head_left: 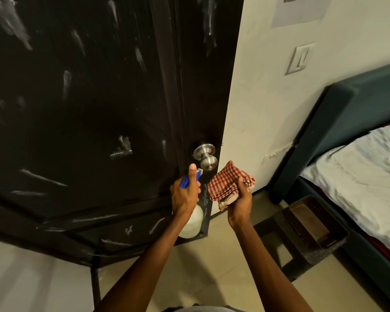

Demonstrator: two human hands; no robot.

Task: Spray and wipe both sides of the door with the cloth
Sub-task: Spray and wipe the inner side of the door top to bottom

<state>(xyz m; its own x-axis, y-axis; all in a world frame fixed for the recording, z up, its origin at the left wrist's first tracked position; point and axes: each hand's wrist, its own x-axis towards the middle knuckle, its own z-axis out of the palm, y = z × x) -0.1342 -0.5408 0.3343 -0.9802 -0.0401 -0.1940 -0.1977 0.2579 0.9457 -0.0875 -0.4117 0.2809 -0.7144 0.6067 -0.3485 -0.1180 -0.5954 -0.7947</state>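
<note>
Your left hand (185, 194) grips the spray bottle (192, 219), thumb up. At its three o'clock, your right hand (239, 199) clutches the folded cloth (227, 183). Beyond, at twelve o'clock, stands the streaked door (88, 104) with its knob (206, 156).

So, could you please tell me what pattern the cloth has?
Red-and-white check; the cloth, held in the right hand, shows in the head view.
</note>
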